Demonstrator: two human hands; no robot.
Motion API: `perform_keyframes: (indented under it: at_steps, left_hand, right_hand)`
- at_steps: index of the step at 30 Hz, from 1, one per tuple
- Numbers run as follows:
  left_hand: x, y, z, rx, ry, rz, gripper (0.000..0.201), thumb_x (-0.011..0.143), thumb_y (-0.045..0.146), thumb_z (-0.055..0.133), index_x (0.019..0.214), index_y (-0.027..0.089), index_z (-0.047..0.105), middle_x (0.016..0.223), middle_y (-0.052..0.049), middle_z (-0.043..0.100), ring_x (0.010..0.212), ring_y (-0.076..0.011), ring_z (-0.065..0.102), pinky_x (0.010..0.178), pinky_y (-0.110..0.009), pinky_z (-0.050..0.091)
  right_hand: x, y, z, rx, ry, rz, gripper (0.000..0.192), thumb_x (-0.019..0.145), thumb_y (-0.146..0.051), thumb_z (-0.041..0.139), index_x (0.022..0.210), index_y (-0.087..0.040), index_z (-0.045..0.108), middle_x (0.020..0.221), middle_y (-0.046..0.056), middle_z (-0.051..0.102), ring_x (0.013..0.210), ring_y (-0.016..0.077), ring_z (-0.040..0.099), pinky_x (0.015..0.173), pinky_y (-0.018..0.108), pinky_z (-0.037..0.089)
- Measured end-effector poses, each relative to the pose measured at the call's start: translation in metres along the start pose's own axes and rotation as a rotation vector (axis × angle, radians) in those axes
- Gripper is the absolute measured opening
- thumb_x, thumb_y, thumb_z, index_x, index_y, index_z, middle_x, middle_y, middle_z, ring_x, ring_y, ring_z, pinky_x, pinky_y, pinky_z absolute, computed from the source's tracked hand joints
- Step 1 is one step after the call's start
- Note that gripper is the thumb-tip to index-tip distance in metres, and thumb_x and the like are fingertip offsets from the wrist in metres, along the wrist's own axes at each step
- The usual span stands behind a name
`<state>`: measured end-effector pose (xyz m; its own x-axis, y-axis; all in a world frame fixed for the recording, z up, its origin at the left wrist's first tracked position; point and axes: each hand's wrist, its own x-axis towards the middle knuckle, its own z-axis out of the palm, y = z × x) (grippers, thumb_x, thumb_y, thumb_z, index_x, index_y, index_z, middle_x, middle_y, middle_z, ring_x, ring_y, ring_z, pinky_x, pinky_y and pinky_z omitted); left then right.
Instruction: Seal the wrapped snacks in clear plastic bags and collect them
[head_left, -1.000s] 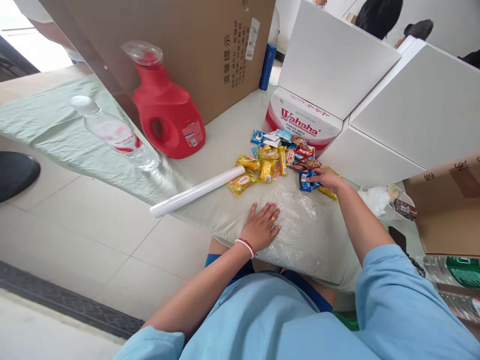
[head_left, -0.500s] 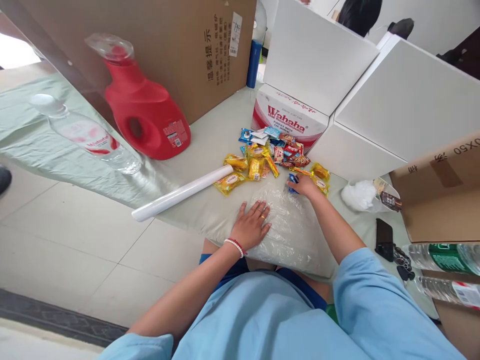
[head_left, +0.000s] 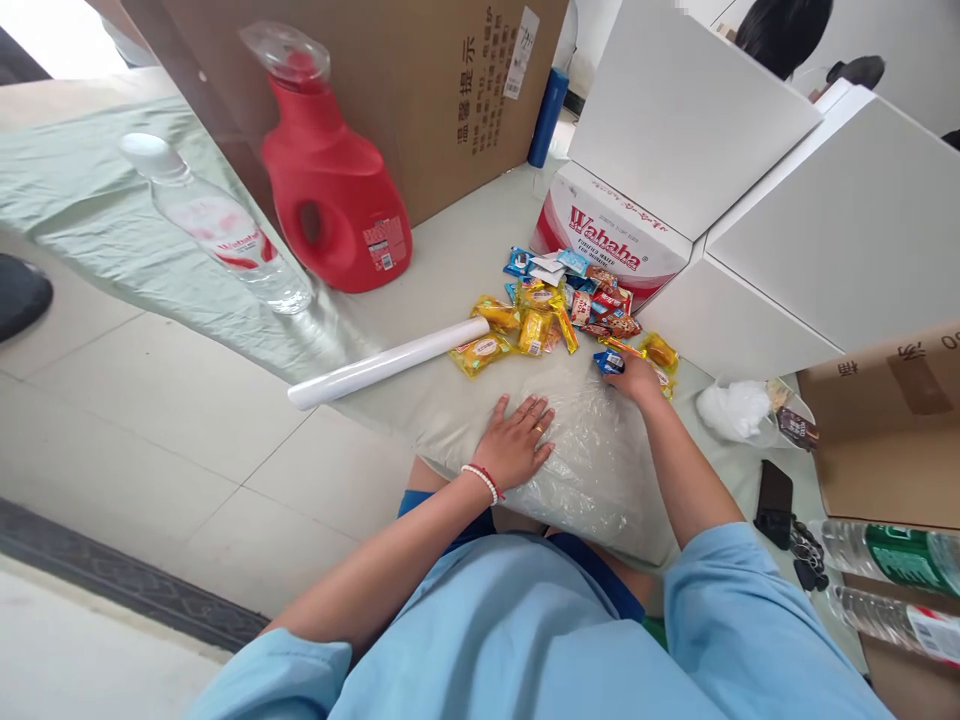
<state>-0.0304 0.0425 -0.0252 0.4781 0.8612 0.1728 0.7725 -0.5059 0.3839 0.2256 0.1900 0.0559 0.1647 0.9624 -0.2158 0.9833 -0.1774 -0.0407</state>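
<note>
Pressing flat on the clear plastic bag (head_left: 600, 460), left hand (head_left: 517, 440) open with fingers spread, right hand (head_left: 637, 378) at the bag's far edge pinching a blue snack packet (head_left: 607, 362), snack pile (head_left: 555, 315) just beyond the bag, white roll (head_left: 388, 362) to the bag's left on the counter (head_left: 450, 260).

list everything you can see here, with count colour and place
detergent jug: 1, red, far left of table
water bottle: 1, clear, lying left of jug
roll: 1, white, near table edge
snack packets: many, yellow, blue, red, table centre
plastic bag: 1, clear, table front
Wahaha box: 1, white and red, behind snacks
phone: 1, black, right
left hand: flat on bag
right hand: on blue packet
</note>
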Motion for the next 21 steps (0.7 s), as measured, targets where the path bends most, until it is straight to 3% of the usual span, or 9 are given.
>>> perform_keyframes:
  at_steps: [4,6,9,11,14,17,21]
  left_hand:
    - [0.000,0.001,0.000,-0.009,-0.014,-0.010,0.059,0.106,0.050,0.039,0.158,0.023,0.046,0.169,-0.010,0.039,0.158,-0.0292,0.032,0.129,-0.066,0.011]
    - [0.000,0.001,-0.001,-0.012,-0.015,-0.014,0.059,0.106,0.050,0.039,0.158,0.022,0.045,0.169,-0.011,0.037,0.158,-0.0291,0.031,0.129,-0.067,0.010]
    - [0.000,0.001,-0.001,-0.008,-0.004,-0.013,0.059,0.106,0.050,0.037,0.158,0.022,0.046,0.169,-0.012,0.038,0.158,-0.0295,0.031,0.129,-0.067,0.010]
    - [0.000,0.001,0.000,0.001,0.001,-0.009,0.060,0.106,0.051,0.038,0.158,0.022,0.045,0.169,-0.011,0.038,0.158,-0.0300,0.031,0.129,-0.068,0.010]
    - [0.001,0.001,0.001,0.019,0.003,-0.011,0.060,0.106,0.051,0.039,0.158,0.022,0.045,0.169,-0.011,0.038,0.158,-0.0304,0.033,0.128,-0.068,0.012]
    - [0.000,0.001,0.001,0.034,0.004,-0.010,0.060,0.106,0.051,0.039,0.158,0.023,0.045,0.168,-0.010,0.040,0.157,-0.0301,0.034,0.128,-0.067,0.013]
    - [0.000,0.001,0.000,0.049,0.008,-0.008,0.059,0.106,0.051,0.039,0.158,0.022,0.046,0.168,-0.011,0.040,0.157,-0.0296,0.034,0.128,-0.066,0.013]
  right_hand:
    - [-0.022,0.027,-0.030,0.119,0.177,-0.072,0.058,0.084,-0.039,0.069,0.138,-0.019,0.061,0.123,0.013,0.073,0.109,0.0299,0.068,0.093,0.040,0.052]
    - [-0.044,0.039,-0.037,0.262,0.213,-0.183,0.060,0.081,-0.043,0.072,0.136,-0.020,0.062,0.119,0.010,0.074,0.105,0.0289,0.068,0.092,0.041,0.053]
    - [-0.083,0.036,-0.023,0.404,0.020,-0.443,0.054,0.081,-0.039,0.074,0.132,-0.023,0.064,0.118,0.006,0.073,0.104,0.0254,0.068,0.095,0.039,0.053]
    - [-0.104,0.022,-0.001,0.349,-0.114,-0.538,0.047,0.081,-0.030,0.074,0.127,-0.024,0.068,0.119,0.007,0.073,0.107,0.0251,0.068,0.098,0.038,0.051]
    - [-0.122,0.001,0.031,0.165,-0.143,-0.480,0.054,0.080,-0.024,0.076,0.133,-0.022,0.066,0.132,0.012,0.067,0.118,0.0299,0.064,0.101,0.040,0.049]
    - [-0.128,0.000,0.047,0.164,-0.115,-0.446,0.071,0.080,-0.027,0.079,0.147,-0.022,0.055,0.150,0.014,0.055,0.130,0.0298,0.059,0.105,0.039,0.048]
    - [-0.136,0.015,0.043,0.166,-0.108,-0.386,0.055,0.088,-0.032,0.073,0.141,-0.024,0.059,0.132,0.010,0.065,0.117,0.0263,0.065,0.096,0.035,0.050]
